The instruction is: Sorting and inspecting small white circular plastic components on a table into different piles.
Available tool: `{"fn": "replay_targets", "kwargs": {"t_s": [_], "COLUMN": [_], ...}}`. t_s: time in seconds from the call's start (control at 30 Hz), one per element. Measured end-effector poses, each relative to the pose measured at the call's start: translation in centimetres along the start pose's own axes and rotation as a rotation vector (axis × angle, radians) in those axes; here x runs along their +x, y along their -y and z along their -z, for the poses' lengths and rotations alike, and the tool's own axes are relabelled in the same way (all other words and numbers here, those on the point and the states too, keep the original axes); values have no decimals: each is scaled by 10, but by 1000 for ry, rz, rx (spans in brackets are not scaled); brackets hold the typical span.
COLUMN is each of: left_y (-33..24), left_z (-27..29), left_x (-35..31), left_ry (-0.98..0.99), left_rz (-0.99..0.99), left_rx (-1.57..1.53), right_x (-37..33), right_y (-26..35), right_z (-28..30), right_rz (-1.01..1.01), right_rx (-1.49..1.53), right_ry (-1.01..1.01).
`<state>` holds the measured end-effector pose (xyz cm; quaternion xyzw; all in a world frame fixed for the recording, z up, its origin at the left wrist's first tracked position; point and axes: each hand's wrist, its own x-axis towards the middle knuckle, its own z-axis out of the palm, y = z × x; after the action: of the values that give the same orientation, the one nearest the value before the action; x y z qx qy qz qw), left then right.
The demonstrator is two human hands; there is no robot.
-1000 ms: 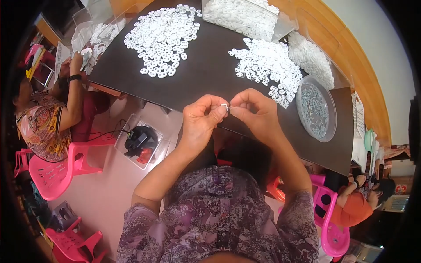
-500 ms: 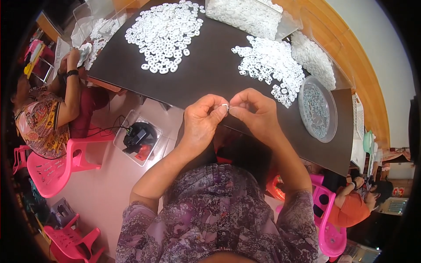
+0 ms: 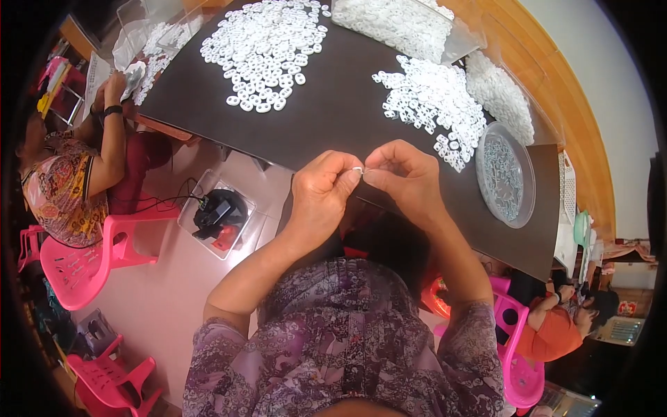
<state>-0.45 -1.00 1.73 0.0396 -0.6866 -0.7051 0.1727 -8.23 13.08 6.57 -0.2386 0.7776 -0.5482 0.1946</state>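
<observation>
Over the table's near edge, my left hand (image 3: 321, 186) pinches a small white plastic piece (image 3: 357, 169) between thumb and forefinger. My right hand (image 3: 408, 177) meets it there, thumb and fingertip pressed together at the piece's right side; whatever it grips is too small to make out. Beyond my hands, a heap of white oval two-holed plastic pieces (image 3: 260, 52) lies at the far left. A second heap of smaller white pieces (image 3: 431, 104) spreads to the right. Beside that heap sits a round clear tray (image 3: 529, 182) of small grey-green metal-looking parts (image 3: 501, 174).
Clear bins of white pieces (image 3: 396, 26) line the back of the dark table (image 3: 333, 97). One person (image 3: 69, 187) works at the left, another (image 3: 552, 330) sits at the right. Pink plastic chairs (image 3: 73, 274) and a clear box with a black device (image 3: 219, 212) are on the floor.
Both hands keep the same pinch at nearly the same spot. The view has shifted slightly, so the table and heaps appear a little further right. Nothing was let go.
</observation>
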Motion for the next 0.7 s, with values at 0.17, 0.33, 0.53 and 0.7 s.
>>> {"fn": "replay_targets", "kwargs": {"t_s": [0.17, 0.33, 0.53, 0.7], "left_y": [-4, -1, -3, 0], "left_z": [-1, 3, 6, 7], "left_x": [0, -1, -1, -1], "left_ry": [-66, -51, -26, -23], "left_rz": [-168, 39, 67, 54], "left_rx": [288, -105, -127, -88], "right_x": [1, 2, 2, 3], "right_y": [-8, -2, -4, -7], "right_z": [-4, -10, -9, -10], "right_rz": [2, -15, -35, -45], "right_rx": [124, 247, 276, 248], "right_ry": [-45, -50, -36, -30]}}
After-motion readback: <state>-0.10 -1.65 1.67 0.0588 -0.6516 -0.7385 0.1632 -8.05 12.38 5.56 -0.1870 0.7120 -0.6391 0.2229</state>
